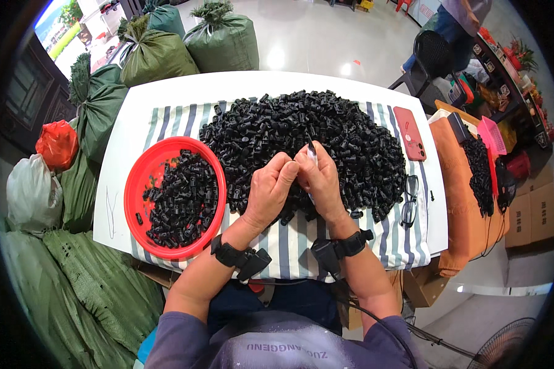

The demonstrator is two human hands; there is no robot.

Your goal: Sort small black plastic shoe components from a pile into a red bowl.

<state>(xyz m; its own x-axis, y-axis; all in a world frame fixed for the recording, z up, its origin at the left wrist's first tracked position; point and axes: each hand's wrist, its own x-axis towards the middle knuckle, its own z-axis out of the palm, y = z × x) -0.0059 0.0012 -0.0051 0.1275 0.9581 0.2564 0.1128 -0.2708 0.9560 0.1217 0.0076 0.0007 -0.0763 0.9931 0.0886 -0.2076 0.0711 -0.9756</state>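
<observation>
Both my hands are close together over a large heap of small black plastic parts (363, 144). My right hand (324, 187) is closed around a slim knife-like tool (313, 152) with a pale handle and a dark pointed tip, which sticks up past the fingers. Beside it, my left hand (269, 189) is closed too, its thumb touching or nearly touching the right hand. What its fingers pinch is hidden, perhaps one small part. To the left, a red round basin (131, 203) holds more of the same black parts.
A striped cloth (295, 249) covers much of the white table (120, 154). At its right lie a red phone (410, 134) and eyeglasses (409, 202). Stuffed green sacks (221, 43) stand left and behind. An orange-covered surface (452, 184) and a black chair (434, 61) are at right, near another person (458, 31).
</observation>
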